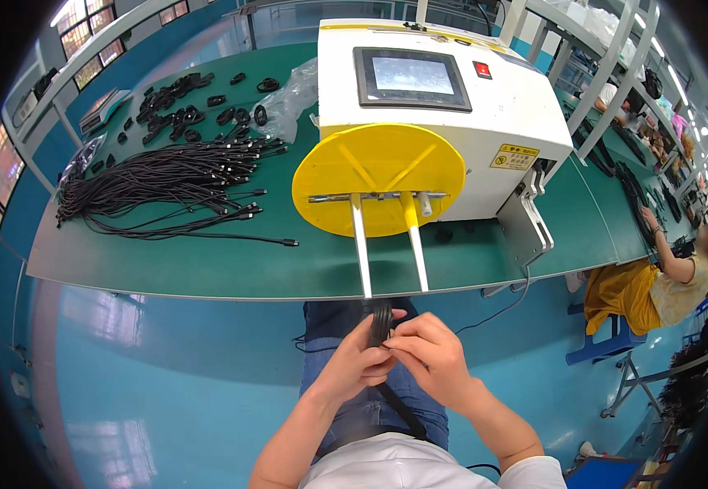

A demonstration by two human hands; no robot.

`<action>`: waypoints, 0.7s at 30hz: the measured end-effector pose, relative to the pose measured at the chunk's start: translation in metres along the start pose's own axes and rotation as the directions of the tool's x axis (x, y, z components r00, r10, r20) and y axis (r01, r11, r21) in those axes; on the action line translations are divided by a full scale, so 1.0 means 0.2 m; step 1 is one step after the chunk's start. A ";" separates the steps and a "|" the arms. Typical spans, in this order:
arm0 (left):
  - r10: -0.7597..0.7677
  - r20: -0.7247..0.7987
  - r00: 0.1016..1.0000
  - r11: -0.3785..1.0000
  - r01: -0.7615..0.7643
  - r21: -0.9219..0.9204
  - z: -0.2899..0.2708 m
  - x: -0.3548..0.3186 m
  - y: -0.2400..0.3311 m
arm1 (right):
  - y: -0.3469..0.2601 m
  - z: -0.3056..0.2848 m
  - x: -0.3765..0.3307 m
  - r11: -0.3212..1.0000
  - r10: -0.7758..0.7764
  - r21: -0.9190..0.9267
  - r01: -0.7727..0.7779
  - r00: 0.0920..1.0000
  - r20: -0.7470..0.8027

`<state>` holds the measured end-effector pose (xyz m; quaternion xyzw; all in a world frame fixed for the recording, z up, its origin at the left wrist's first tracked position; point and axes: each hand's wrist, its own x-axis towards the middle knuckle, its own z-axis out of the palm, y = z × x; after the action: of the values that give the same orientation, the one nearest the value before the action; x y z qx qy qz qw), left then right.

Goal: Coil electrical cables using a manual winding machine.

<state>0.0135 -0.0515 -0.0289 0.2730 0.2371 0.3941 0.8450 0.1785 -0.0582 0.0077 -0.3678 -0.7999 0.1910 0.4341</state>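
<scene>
A coiled black cable (381,323) is held upright in front of the table's near edge, over my lap. My left hand (352,359) grips the coil from its left side. On the other side my right hand (431,349) pinches close against the coil, fingertips together; the small piece between them is too hidden to make out. Just beyond my hands stands a white winding machine with a yellow disc (378,155), from which two prongs (361,244) point toward me. Nothing is wound on the prongs.
The green table (158,265) holds a bundle of straight black cables (158,183) at left, with several coiled cables (179,106) behind. A clear plastic bag (289,102) lies beside the white machine (484,147). At far right a person (672,281) sits on a blue stool (611,342).
</scene>
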 end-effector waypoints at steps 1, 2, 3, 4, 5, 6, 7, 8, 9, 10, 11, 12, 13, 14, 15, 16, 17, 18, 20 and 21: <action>-0.025 0.052 0.998 1.000 0.026 -0.016 -0.02 -0.01 0.00 | 0.00 0.00 0.00 0.993 0.080 0.087 -0.081 0.997 0.012; -0.049 0.105 0.993 0.998 0.053 -0.032 -0.03 -0.01 0.00 | 0.01 -0.01 0.00 0.993 0.081 0.086 -0.081 0.997 0.009; -0.050 0.107 0.993 0.998 0.054 -0.030 -0.03 -0.01 0.00 | 0.01 -0.04 0.00 0.980 0.102 0.164 -0.110 0.993 0.053; -0.044 0.126 0.991 0.997 0.050 -0.050 -0.03 0.00 -0.01 | 0.02 -0.06 0.00 0.960 0.118 0.243 -0.140 0.988 0.103; -0.036 0.145 0.989 0.996 0.047 -0.070 -0.03 0.00 -0.01 | 0.02 -0.07 0.00 0.932 0.130 0.318 -0.174 0.980 0.153; -0.028 0.165 0.986 0.995 0.044 -0.090 -0.03 0.00 -0.02 | 0.00 -0.07 0.00 0.932 0.130 0.318 -0.173 0.980 0.153; -0.027 0.165 0.986 0.995 0.043 -0.090 -0.02 0.00 -0.03 | -0.02 -0.06 0.00 0.966 0.124 0.210 -0.153 0.982 0.145; -0.019 0.117 0.993 0.981 0.041 -0.189 0.00 0.00 -0.04 | -0.04 -0.06 -0.01 0.986 0.117 0.100 -0.131 0.984 0.138; -0.019 0.072 0.997 0.958 0.038 -0.285 0.02 0.00 -0.05 | -0.06 -0.05 -0.01 0.994 0.112 -0.015 -0.111 0.985 0.129; -0.022 0.026 0.999 0.925 0.031 -0.379 0.03 0.00 -0.06 | -0.07 -0.05 -0.01 0.994 0.113 -0.018 -0.111 0.985 0.128; -0.023 0.029 0.999 0.925 0.032 -0.379 0.03 0.00 -0.06 | -0.09 -0.04 -0.01 0.993 0.109 -0.065 -0.101 0.984 0.141; -0.004 0.042 0.999 0.926 0.020 -0.378 0.03 0.01 -0.05 | -0.10 -0.04 -0.01 0.990 0.106 -0.110 -0.090 0.982 0.154; 0.016 0.056 0.998 0.926 0.006 -0.378 0.03 0.00 -0.05 | -0.10 -0.04 -0.01 0.985 0.104 -0.155 -0.078 0.981 0.167; 0.036 0.069 0.997 0.926 -0.007 -0.377 0.03 0.00 -0.05 | -0.09 -0.04 -0.01 0.985 0.103 -0.156 -0.077 0.981 0.165; 0.035 0.070 0.997 0.927 -0.006 -0.375 0.02 0.00 -0.05 | -0.07 -0.05 -0.02 0.986 0.153 -0.087 -0.145 0.984 0.096; 0.037 0.081 0.996 0.968 -0.015 -0.250 0.00 0.01 -0.05 | -0.05 -0.06 -0.02 0.978 0.207 -0.014 -0.207 0.978 0.031; 0.037 0.091 0.995 0.992 -0.026 -0.120 -0.02 0.01 -0.05 | -0.03 -0.06 -0.02 0.963 0.264 0.064 -0.262 0.964 -0.029; 0.035 0.101 0.994 0.999 -0.037 0.011 -0.03 0.01 -0.05 | -0.03 -0.05 -0.01 0.963 0.263 0.065 -0.261 0.964 -0.031; 0.024 0.093 0.995 0.997 -0.031 0.071 -0.02 0.01 -0.06 | -0.02 -0.02 0.04 0.976 0.207 -0.055 -0.210 0.977 -0.056; 0.016 0.082 0.997 0.991 -0.027 0.130 -0.01 0.01 -0.06 | -0.01 -0.02 0.06 0.976 0.178 -0.115 -0.185 0.982 -0.065</action>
<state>0.0200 -0.0561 -0.0389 0.3460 0.2252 0.3754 0.8299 0.1762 -0.0509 0.0169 -0.4699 -0.7609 0.1711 0.4136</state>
